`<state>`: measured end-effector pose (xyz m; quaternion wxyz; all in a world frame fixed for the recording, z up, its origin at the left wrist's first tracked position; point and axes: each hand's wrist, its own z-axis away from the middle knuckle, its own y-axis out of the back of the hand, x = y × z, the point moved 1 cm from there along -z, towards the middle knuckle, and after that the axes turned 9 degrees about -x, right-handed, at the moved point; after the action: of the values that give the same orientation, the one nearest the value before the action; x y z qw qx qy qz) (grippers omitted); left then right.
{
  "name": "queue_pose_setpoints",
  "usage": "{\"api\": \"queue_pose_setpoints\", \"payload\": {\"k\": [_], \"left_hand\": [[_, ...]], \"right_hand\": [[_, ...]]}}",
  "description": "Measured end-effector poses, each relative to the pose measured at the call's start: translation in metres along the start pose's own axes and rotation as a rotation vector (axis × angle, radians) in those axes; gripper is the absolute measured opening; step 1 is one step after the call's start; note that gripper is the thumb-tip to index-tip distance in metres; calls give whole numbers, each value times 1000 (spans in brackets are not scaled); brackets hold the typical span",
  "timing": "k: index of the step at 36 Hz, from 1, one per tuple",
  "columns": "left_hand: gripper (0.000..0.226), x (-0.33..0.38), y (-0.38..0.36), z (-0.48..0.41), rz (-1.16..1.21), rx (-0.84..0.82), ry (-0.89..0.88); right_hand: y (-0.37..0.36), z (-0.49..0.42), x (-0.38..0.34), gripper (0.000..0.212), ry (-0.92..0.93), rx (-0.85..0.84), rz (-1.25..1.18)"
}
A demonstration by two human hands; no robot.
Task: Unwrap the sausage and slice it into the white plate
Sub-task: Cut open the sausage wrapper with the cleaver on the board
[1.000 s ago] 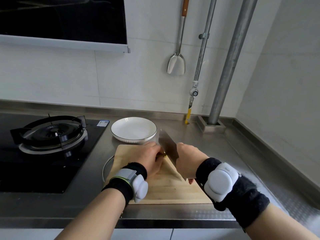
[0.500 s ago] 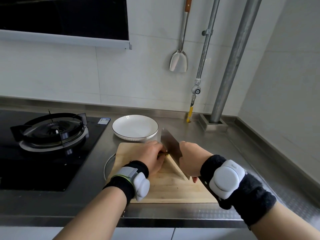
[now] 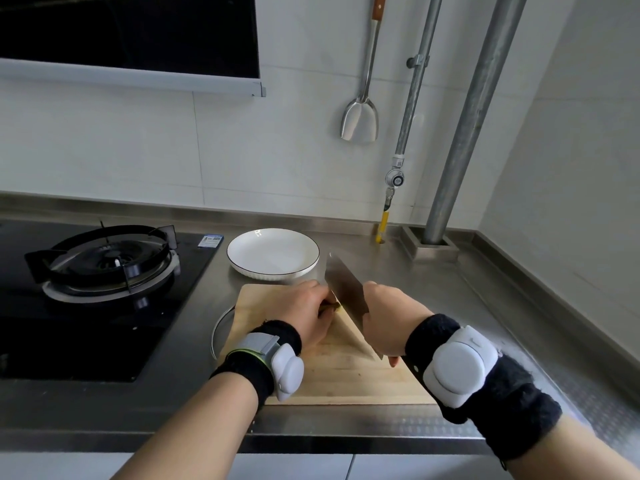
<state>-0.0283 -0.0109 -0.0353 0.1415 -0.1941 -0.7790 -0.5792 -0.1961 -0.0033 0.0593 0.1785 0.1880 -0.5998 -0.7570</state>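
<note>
Right hand [image 3: 391, 320] is clenched around the handle of a cleaver [image 3: 346, 289]; the handle itself is hidden inside the fist. Blade stands edge-down, tilted away from the camera, its lower edge at the cutting board [image 3: 346, 372].

Left hand [image 3: 304, 313] is curled, palm down, pinning the sausage [image 3: 330, 307] to the board. Only a short dark stub shows past the fingertips, touching the left face of the blade. Whether any wrapper remains on it cannot be told.

Outward: board lies on the steel counter [image 3: 433, 289], partly over a round rim on its left side. The white plate [image 3: 273, 254] sits just beyond the board's far edge and holds nothing. No cut slices are visible on the board, though the hands cover part of it. Gas burner [image 3: 104, 261] well to the left; a spatula [image 3: 360, 123] hangs on the wall.

Risks, as judged:
- Left fingertips sit just beside the blade. A cut is possible if the sausage rolls or the knuckles do not guide the flat.
- The exposed stub is short, so the hold on it is small and it may slip out under the blade's pressure.
- Slices must be carried past the board edge to the plate, and some could drop on the counter.

Writing: a small blue sticker [image 3: 210, 240] on the hob, text too small to read. No brand legible on the wrist bands.
</note>
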Motion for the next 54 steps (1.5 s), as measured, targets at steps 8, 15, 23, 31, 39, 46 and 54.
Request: {"api": "queue_pose_setpoints", "payload": {"k": [8,15,23,31,39,46,54], "left_hand": [[18,0,0,-1,-33,7,-8],[17,-1,-1,-1,-6,17,-15],[14,0,-2,-1,20,45,-44],[14,0,-1,-2,46,26,-22],[12,1,-1,-2,82,15,11],[13,3,-2,-5,70,11,14],[17,5,3,0,64,-31,42]], "right_hand": [[-1,1,-1,21,0,4,4],[0,2,0,20,2,-16,-20],[1,2,3,18,7,-28,-18],[-2,-16,2,19,-12,-23,-60],[-16,-34,0,8,-23,32,-13],[-24,-32,0,10,9,56,55],[-7,-39,-12,13,-34,-49,-98]]}}
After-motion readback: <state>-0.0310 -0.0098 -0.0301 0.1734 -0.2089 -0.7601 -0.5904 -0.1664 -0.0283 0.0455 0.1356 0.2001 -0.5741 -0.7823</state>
